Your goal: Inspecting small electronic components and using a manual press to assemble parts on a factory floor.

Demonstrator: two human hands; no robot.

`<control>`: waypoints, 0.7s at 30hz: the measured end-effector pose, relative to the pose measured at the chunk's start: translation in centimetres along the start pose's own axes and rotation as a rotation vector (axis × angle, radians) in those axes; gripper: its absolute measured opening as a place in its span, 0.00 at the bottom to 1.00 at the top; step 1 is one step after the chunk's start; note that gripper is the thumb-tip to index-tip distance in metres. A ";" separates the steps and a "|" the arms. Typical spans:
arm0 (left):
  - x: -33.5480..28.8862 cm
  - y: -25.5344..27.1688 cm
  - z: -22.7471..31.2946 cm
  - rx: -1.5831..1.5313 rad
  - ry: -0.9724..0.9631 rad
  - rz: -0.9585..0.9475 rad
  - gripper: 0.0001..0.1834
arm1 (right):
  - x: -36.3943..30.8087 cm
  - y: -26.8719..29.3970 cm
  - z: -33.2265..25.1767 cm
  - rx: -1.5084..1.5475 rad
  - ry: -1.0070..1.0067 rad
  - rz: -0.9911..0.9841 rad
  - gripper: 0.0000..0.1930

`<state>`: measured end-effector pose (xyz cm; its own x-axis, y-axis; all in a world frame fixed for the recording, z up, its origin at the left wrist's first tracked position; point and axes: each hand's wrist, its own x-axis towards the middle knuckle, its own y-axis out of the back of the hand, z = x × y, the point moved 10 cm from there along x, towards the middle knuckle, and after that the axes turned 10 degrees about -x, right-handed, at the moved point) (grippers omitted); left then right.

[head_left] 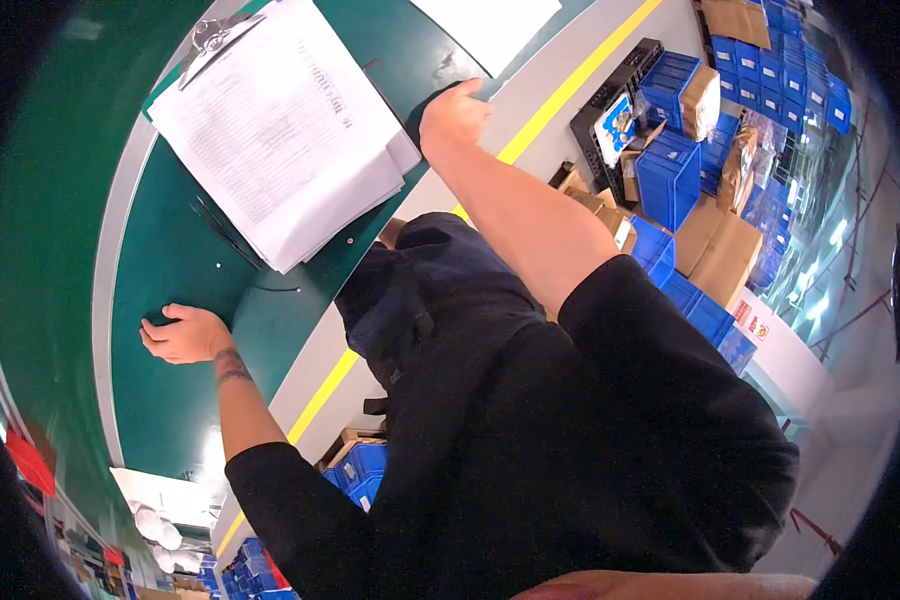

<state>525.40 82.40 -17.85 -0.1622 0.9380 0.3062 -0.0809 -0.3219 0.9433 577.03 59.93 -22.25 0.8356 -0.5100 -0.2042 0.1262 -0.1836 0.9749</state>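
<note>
My left hand (pixel 183 336) rests on the green tabletop (pixel 165 420) toward its left end, fingers loosely bent and the thumb apart, with nothing seen in it. My right hand (pixel 454 120) lies at the table's near edge, its fingers loosely curled and partly turned from view; no object shows in it. Between the two hands, nearer the right one, lies a stack of printed sheets (pixel 270 130) on a clipboard, held by a metal clip (pixel 210 36). Thin black cable ties (pixel 225 235) and a short black strip (pixel 276 290) lie beside the papers.
Another white sheet (pixel 490 30) lies beyond my right hand. Blue bins (pixel 668 175) and cardboard boxes (pixel 718 250) are stacked on the floor to the right. A yellow line (pixel 570 90) runs along the floor beside the table. A bare forearm (pixel 670 585) crosses the lower edge; whose is unclear.
</note>
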 end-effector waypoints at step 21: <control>-0.2 -0.5 -0.4 -0.008 0.027 -0.017 0.23 | -0.9 1.2 -0.2 0.016 -0.056 -0.018 0.34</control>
<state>525.11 82.33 -18.45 -0.1874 0.9394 0.2869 -0.0917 -0.3075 0.9471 576.54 60.27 -20.85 0.8020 -0.5525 -0.2269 0.1320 -0.2066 0.9695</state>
